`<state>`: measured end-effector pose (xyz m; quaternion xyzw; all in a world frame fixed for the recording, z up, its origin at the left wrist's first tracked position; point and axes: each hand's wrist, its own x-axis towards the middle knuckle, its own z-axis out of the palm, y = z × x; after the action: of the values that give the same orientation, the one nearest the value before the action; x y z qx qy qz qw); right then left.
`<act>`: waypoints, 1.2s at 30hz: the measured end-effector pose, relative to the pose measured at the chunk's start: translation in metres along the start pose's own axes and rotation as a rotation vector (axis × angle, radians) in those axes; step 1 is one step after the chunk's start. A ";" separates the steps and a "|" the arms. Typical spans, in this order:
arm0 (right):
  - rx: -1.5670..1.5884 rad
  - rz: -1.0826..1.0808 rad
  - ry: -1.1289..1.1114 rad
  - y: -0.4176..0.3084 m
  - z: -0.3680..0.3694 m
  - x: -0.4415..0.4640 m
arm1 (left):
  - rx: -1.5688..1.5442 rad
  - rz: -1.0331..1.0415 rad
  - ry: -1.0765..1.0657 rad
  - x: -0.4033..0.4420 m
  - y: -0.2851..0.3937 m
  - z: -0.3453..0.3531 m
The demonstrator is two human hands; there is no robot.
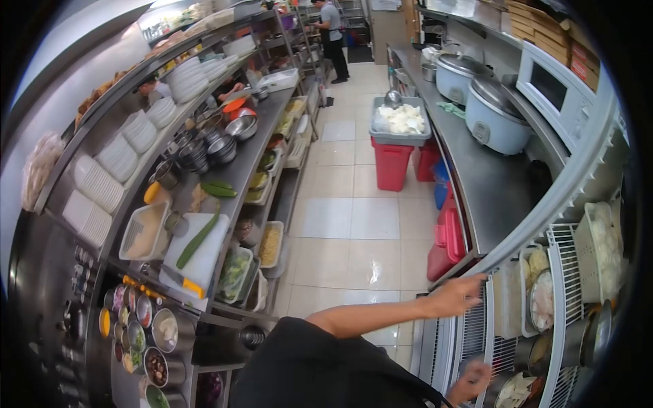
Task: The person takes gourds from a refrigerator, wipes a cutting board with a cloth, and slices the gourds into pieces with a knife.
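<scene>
My left hand (454, 296) reaches across to the opened fridge on the right, its blurred fingers loosely apart in front of the wire shelf (474, 333). Nothing shows in it. Lower down, my right hand (471, 381) is bent at the fridge opening with loosely parted, smeared fingers and no visible object. Close to it stands a metal pot of pale slices (515, 393). Beyond my left hand are a plastic container (505, 299) and a tray with a wrapped pale food pack (542, 301).
On the left counter, a cutting board (197, 234) carries a long green vegetable (199, 241) and a yellow-handled knife (183, 281). A grey tub of white food (400, 117) stands on a red bin (391, 165) in the aisle. Rice cookers (496, 119) line the right counter. Another person (332, 37) stands far back.
</scene>
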<state>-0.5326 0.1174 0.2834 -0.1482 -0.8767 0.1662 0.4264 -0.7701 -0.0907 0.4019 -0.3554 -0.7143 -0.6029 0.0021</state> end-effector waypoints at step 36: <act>-0.112 0.947 -1.208 -0.208 0.148 -0.241 | 0.488 -1.403 0.007 -0.447 -0.232 -0.340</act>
<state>-0.5323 -0.1908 0.1165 -0.4128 -0.8074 0.3385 -0.2513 -0.6992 -0.6150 0.1020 0.1969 -0.8870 -0.2880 -0.3024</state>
